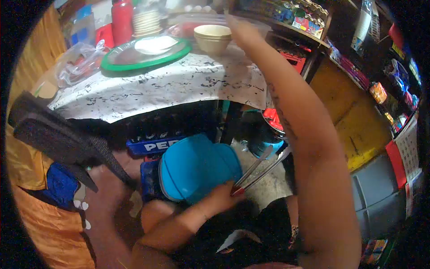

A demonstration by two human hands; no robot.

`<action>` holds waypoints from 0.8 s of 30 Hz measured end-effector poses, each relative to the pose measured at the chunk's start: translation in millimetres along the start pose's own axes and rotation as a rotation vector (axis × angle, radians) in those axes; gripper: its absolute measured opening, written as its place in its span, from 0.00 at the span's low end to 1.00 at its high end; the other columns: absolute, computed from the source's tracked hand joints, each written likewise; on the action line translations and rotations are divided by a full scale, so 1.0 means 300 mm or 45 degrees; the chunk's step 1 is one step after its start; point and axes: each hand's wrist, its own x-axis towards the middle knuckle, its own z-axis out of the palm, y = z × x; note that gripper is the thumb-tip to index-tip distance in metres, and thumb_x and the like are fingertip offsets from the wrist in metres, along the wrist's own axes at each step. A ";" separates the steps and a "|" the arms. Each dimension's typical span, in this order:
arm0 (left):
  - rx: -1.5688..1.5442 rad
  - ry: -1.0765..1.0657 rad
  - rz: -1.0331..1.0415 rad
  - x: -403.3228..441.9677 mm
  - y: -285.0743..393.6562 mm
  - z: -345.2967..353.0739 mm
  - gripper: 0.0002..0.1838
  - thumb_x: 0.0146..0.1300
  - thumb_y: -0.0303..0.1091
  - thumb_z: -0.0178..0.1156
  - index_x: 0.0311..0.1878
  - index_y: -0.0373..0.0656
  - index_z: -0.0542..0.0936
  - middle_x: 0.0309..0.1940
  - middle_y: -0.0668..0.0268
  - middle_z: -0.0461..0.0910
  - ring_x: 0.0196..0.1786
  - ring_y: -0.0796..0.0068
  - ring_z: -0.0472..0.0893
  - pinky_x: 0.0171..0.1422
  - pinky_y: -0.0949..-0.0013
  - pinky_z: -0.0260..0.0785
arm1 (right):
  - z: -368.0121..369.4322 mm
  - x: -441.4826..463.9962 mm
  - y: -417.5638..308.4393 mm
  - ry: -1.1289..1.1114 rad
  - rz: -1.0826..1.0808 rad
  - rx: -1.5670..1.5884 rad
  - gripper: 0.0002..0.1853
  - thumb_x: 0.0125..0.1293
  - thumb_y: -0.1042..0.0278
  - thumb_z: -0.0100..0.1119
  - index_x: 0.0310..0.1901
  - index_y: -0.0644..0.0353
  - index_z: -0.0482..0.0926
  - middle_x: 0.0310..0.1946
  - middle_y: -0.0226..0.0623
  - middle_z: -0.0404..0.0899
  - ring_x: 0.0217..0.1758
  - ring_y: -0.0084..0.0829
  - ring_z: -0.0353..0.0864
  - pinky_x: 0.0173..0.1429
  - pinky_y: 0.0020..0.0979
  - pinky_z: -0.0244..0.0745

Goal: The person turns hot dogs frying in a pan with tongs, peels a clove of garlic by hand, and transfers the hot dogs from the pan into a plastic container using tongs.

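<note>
My left hand (221, 197) is low in front of my lap, closed around the red-tipped end of a pair of metal tongs (256, 169). The tongs' arms point up and to the right, spread apart. Beside that hand is a light-blue plastic object (195, 166) with rounded edges; its kind is unclear. My right arm stretches up over the table, and my right hand (244, 33) is just right of a stack of cream bowls (212, 39). Blur hides its fingers, so I cannot tell whether it holds anything.
On the patterned tablecloth (179, 85) stand a green-rimmed tray (148, 66), a red bottle (122, 20), stacked cups (147, 22) and a plastic bag (83, 65). A blue crate (154, 145) sits underneath. A dark chair (58, 130) stands left; stocked shelves (309, 27) rise right.
</note>
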 end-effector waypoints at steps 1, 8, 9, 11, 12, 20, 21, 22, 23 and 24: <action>0.019 0.002 -0.014 0.001 -0.008 0.005 0.23 0.63 0.50 0.67 0.48 0.40 0.78 0.42 0.51 0.84 0.45 0.50 0.84 0.50 0.52 0.75 | -0.043 -0.011 0.001 0.209 0.096 -0.052 0.36 0.67 0.36 0.49 0.58 0.66 0.76 0.59 0.60 0.76 0.62 0.56 0.76 0.62 0.52 0.73; -0.030 -0.088 -0.117 -0.013 -0.026 0.003 0.24 0.64 0.50 0.66 0.51 0.39 0.77 0.42 0.49 0.84 0.45 0.50 0.84 0.48 0.51 0.76 | -0.025 0.293 0.542 0.469 0.427 0.029 0.29 0.59 0.53 0.65 0.55 0.65 0.72 0.50 0.51 0.80 0.54 0.48 0.81 0.55 0.43 0.80; -0.041 -0.083 -0.097 -0.009 -0.037 0.007 0.24 0.65 0.50 0.66 0.51 0.39 0.77 0.42 0.49 0.84 0.45 0.50 0.84 0.48 0.51 0.76 | -0.016 0.308 0.584 0.369 0.325 0.029 0.27 0.58 0.57 0.68 0.54 0.62 0.72 0.50 0.47 0.81 0.53 0.45 0.82 0.53 0.41 0.81; -0.065 -0.070 -0.065 -0.003 -0.047 0.004 0.24 0.65 0.49 0.65 0.52 0.39 0.77 0.42 0.49 0.84 0.45 0.50 0.84 0.48 0.51 0.76 | -0.014 0.307 0.619 0.261 0.051 -0.313 0.26 0.55 0.63 0.70 0.53 0.61 0.71 0.48 0.43 0.81 0.52 0.42 0.82 0.51 0.40 0.82; -0.081 -0.067 -0.056 -0.010 -0.039 -0.006 0.23 0.66 0.49 0.65 0.52 0.39 0.77 0.43 0.49 0.84 0.45 0.50 0.84 0.48 0.51 0.76 | -0.009 0.301 0.621 0.204 -0.087 -0.477 0.26 0.54 0.66 0.72 0.53 0.61 0.71 0.47 0.41 0.82 0.51 0.40 0.83 0.50 0.39 0.82; -0.114 -0.082 -0.099 -0.015 -0.029 -0.012 0.26 0.63 0.50 0.66 0.50 0.35 0.75 0.40 0.44 0.83 0.44 0.43 0.83 0.47 0.48 0.75 | -0.074 0.271 0.466 0.261 1.050 1.514 0.31 0.60 0.47 0.66 0.55 0.62 0.70 0.51 0.44 0.75 0.55 0.45 0.79 0.51 0.56 0.79; -0.074 -0.058 -0.102 -0.013 -0.033 -0.002 0.26 0.63 0.50 0.66 0.50 0.35 0.75 0.40 0.44 0.83 0.44 0.42 0.83 0.47 0.48 0.75 | -0.093 0.213 0.406 0.244 1.087 1.529 0.32 0.60 0.46 0.66 0.57 0.62 0.69 0.52 0.45 0.75 0.56 0.45 0.78 0.53 0.57 0.78; -0.033 -0.038 -0.102 -0.014 -0.031 0.006 0.26 0.63 0.49 0.67 0.50 0.35 0.75 0.40 0.44 0.83 0.44 0.42 0.83 0.47 0.47 0.74 | -0.119 0.148 0.356 0.231 1.125 1.544 0.33 0.60 0.46 0.67 0.58 0.62 0.69 0.54 0.46 0.74 0.57 0.46 0.78 0.54 0.58 0.77; -0.033 -0.029 -0.087 -0.015 -0.021 0.004 0.26 0.63 0.49 0.67 0.49 0.35 0.75 0.41 0.44 0.83 0.44 0.41 0.83 0.47 0.47 0.75 | -0.145 0.091 0.317 0.218 1.159 1.561 0.34 0.60 0.45 0.67 0.59 0.63 0.68 0.55 0.47 0.73 0.58 0.47 0.77 0.55 0.59 0.76; -0.035 -0.011 -0.073 -0.014 -0.009 -0.003 0.26 0.62 0.49 0.67 0.49 0.35 0.75 0.41 0.43 0.83 0.44 0.41 0.83 0.48 0.47 0.75 | -0.164 0.062 0.299 0.197 1.186 1.580 0.36 0.60 0.45 0.67 0.60 0.63 0.68 0.56 0.48 0.72 0.59 0.48 0.76 0.56 0.60 0.76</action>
